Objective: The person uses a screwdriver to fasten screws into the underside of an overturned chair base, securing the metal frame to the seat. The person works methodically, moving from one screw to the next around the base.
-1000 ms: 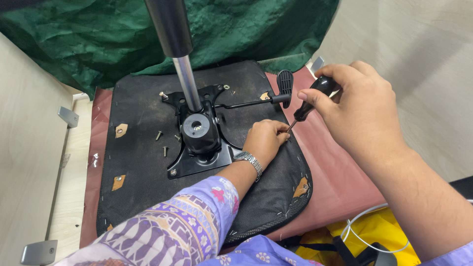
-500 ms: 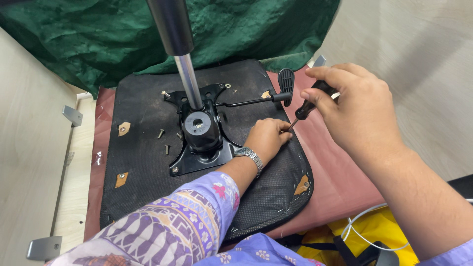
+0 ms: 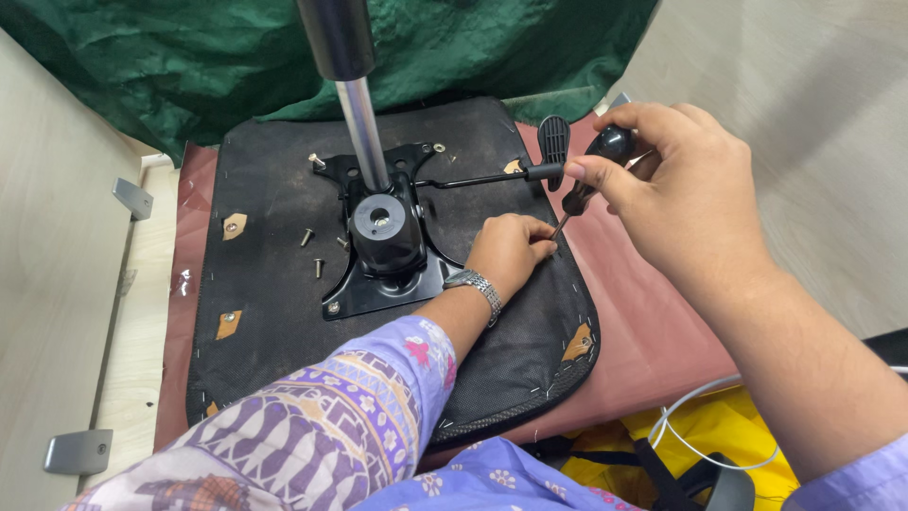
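The screwdriver (image 3: 586,180) tip is hidden behind the left hand (image 3: 511,251); the gas cylinder (image 3: 345,85) is cut off above.

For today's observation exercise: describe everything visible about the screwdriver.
The screwdriver has a black, rounded handle and a thin metal shaft. The right hand grips the handle, holding the tool tilted, tip down-left. The tip meets the black seat underside beside the left hand, whose fingers hide the exact contact point.

We see a pale wooden workbench (image 3: 132,312) carrying everything. Directly on it lies an upturned maroon padded chair seat (image 3: 653,331) with a black fabric underside (image 3: 274,312), and behind it a crumpled dark green cloth (image 3: 170,66).
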